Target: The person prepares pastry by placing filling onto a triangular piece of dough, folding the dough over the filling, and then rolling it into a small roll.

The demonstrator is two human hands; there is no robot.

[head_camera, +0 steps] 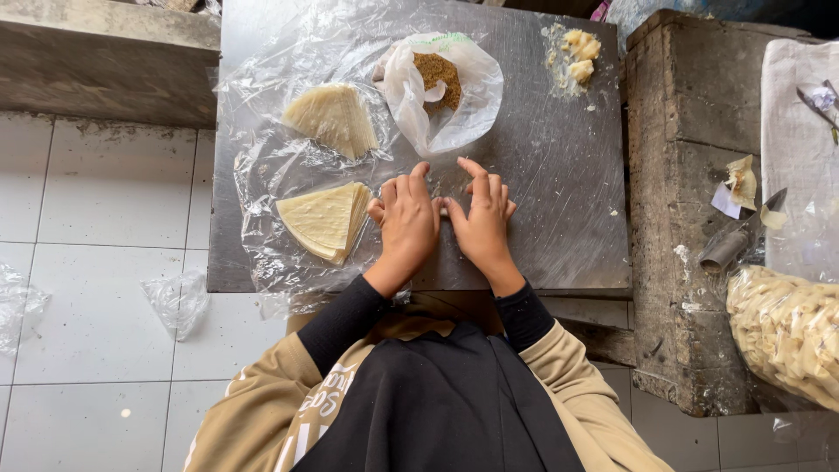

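A small pale piece of dough wrapper [444, 210] lies on the grey metal surface [559, 175], pinched between the two hands and mostly hidden by them, so its shape cannot be told. The left hand [406, 223] and the right hand [482, 218] are side by side, touching at the thumbs, with fingers bent down and pressing on the piece; both are closed upon it.

Just to the left of the left hand, a stack of pale yellow wedge-shaped wrappers [325, 218] rests on a crumpled sheet of clear plastic film [262, 166]. A second stack of the same wedge-shaped wrappers [334, 118] lies farther up on the same film. Above the hands, an open white plastic bag [454, 122] holds a brown crumbly filling [437, 77]. Near the far right corner of the surface sit a few pale lumps of dough [578, 54].

To the right, on a rough concrete block [682, 175], lies a metal knife [743, 232], and beside it a clear bag of pale folded pastries [786, 332]. A crumpled scrap of clear plastic [177, 300] lies on the white tiled floor [96, 262].
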